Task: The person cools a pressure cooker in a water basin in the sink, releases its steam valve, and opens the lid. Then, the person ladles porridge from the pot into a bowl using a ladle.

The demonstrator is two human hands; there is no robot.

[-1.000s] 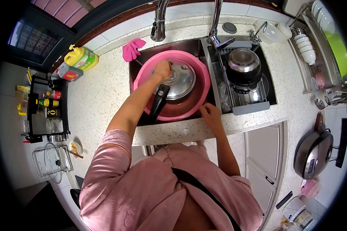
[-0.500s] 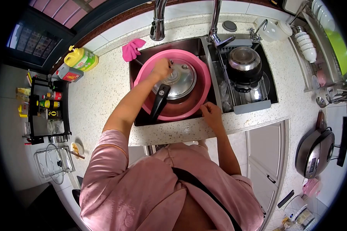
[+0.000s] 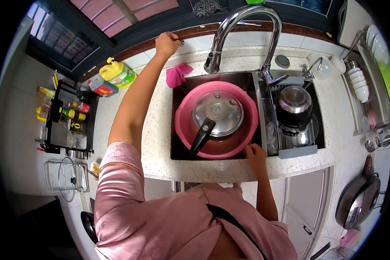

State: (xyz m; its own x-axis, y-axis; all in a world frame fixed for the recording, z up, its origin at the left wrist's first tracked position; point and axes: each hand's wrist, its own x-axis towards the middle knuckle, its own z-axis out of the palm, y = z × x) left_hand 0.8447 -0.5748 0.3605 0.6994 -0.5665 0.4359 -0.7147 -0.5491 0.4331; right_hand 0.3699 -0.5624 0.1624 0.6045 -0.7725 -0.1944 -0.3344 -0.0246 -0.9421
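Note:
At the windowsill, my left hand (image 3: 167, 44) is closed, its fingertips pinching a small metal piece (image 3: 181, 42). A pressure cooker lid (image 3: 221, 115) of shiny metal, with a black handle (image 3: 202, 138), lies in the pink basin (image 3: 184, 136). The basin sits in the left bowl of the sink (image 3: 175, 152). What is under the lid is mostly hidden. By the basin's lower right edge, my right hand (image 3: 256, 157) rests at the sink rim with curled fingers; I see nothing in it.
A chrome faucet (image 3: 276, 37) arches over the sink. A pink cloth (image 3: 177, 76) lies at the sink's left corner, near a yellow detergent jug (image 3: 119, 74). The right bowl holds a dark pot (image 3: 295, 104) on a rack. A rice cooker (image 3: 359, 199) stands at right.
My left hand has left the middle of the lid and gone up and left to the windowsill, carrying the small metal piece. My right hand stays by the basin. The view has tilted upward.

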